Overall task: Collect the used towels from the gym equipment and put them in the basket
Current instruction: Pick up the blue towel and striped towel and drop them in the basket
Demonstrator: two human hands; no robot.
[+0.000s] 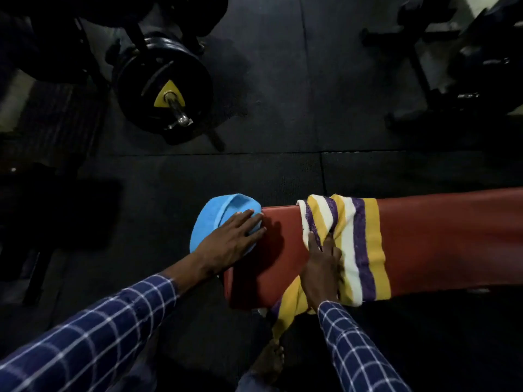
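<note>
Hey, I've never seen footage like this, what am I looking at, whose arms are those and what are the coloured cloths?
No machine here: a person wears a camera on the head, so this one picture looks down over their own arms. The left hand lies flat, fingers straight, on a blue towel at the end of a red bench. The right hand grips a bunched fold of a striped towel, yellow, white and purple, draped across the bench. A barbell with black plates stands beyond on the dark floor.
</note>
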